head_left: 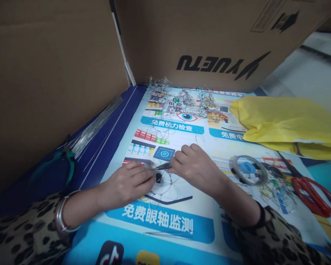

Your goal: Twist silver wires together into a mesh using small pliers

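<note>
My right hand (196,168) is closed around a small pointed metal tool (163,166), most of it hidden in the palm. The tool's dark tip points left and reaches the fingers of my left hand (128,183). Those fingers are pinched on a thin wire, whose end is too fine to make out. Below both hands hangs or lies a loose loop of the wire (178,192), with tiny reddish specks along it. The hands are close together, just above the printed sheet (198,206).
Green-handled pliers (68,165) and a bundle of straight wires (95,127) lie left. Tangled wire pieces with coloured bits (206,103) lie at the back. A tape roll (248,170), red-handled scissors (314,191) and a yellow bag (287,123) are right. Cardboard (154,44) walls the back.
</note>
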Demonstrator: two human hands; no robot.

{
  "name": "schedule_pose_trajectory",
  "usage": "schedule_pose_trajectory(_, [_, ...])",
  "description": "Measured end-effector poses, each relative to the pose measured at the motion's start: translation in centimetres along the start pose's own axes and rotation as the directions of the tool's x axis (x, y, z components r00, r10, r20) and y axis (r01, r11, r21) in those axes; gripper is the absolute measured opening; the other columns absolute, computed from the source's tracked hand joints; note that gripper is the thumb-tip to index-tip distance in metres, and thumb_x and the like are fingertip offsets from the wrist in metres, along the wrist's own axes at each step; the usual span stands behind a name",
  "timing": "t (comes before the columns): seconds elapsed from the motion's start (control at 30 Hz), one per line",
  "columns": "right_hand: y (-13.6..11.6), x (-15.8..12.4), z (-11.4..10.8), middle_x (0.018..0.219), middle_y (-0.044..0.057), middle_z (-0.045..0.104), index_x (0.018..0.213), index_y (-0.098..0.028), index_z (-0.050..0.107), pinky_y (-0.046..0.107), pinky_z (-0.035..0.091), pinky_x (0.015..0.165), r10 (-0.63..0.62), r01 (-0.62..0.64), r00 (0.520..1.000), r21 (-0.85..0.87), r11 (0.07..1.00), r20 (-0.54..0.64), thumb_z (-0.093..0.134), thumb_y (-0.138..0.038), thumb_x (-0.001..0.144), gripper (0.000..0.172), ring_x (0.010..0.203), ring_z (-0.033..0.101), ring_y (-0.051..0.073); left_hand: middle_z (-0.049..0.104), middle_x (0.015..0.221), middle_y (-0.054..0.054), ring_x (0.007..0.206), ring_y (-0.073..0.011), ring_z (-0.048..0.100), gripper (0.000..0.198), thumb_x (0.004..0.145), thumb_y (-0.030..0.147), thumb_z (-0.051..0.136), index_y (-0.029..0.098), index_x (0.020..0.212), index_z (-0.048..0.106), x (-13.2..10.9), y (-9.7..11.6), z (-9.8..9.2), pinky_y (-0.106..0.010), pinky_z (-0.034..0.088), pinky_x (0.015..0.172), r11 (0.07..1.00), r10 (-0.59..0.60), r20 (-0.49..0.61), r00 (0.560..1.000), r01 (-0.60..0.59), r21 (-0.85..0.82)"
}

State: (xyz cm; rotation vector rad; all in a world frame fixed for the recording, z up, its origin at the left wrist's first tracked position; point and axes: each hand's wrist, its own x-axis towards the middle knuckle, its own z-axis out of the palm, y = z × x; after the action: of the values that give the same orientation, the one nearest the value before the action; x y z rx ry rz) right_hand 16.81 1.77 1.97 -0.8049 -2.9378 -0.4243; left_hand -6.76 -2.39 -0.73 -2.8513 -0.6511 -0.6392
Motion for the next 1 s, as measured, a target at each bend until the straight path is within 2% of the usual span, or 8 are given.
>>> schedule_pose_trajectory(0.2, [-0.25, -0.15, 0.1, 0.077, 0.005, 0.057, 0.082, -0.017, 0.057, 0.033, 0.02, 0.063, 0.02, -0.02, 1.0, 0.007, 1.0, 0.007, 0.046, -0.036, 0.089, 0.023, 0.076, 0.043, 0.019, 0.067, 0.1, -0.006, 0.091, -0.0163, 0.062, 0.023, 0.087, 0.011, 0.045, 0.016, 0.105, 0.059, -0.33, 0.02, 0.35, -0.033, 0.048, 0.086, 0.999, -0.054, -0.023, 0.998, 0.054, -0.007])
schedule_pose_trajectory(1.0, [-0.74, -0.31, 0.43, 0.073, 0.005, 0.057, 0.079, -0.017, 0.057, 0.032, 0.02, 0.059, 0.062, -0.065, 0.997, 0.055, 0.996, 0.049, 0.044, -0.035, 0.09, 0.024, 0.072, 0.044, 0.019, 0.068, 0.099, -0.006, 0.089, -0.0164, 0.062, 0.021, 0.085, 0.01, 0.049, 0.014, 0.103, 0.059, -0.54, 0.17, 0.83, -0.033, 0.045, 0.083, 0.997, -0.071, -0.04, 0.997, 0.069, -0.04])
